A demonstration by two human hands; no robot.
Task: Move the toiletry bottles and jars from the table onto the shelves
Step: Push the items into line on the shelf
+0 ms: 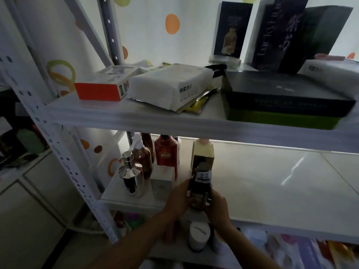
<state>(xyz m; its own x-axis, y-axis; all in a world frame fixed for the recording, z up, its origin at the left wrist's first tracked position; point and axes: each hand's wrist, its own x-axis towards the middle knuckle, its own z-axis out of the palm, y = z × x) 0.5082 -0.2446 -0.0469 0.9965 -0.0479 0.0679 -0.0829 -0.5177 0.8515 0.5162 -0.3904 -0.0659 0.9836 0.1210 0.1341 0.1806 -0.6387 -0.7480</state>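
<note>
A white metal shelving rack (64, 152) fills the view. Its upper shelf (136, 117) carries a wide black flat box (281, 98) on the right, a white soft tissue pack (165, 84) in the middle and an orange-and-white box (101, 88) on the left. The middle shelf (272, 181) holds a cluster at its left end: a gold carton (204, 152), a red bottle (166, 150), an amber pump bottle (143, 158) and a chrome pump bottle (131, 175) nearest the front. Just in front of the gold carton, at the shelf's front edge, stands the dark bottle (201, 179) with a white label, upright between both hands. The left hand (180, 199) wraps its lower left side and the right hand (218, 206) its lower right side, the fingers (191, 199) of each curled round the bottle's base. The hands hide the base, so whether it rests on the shelf cannot be told. A white jar (199, 237) sits on the shelf below.
</note>
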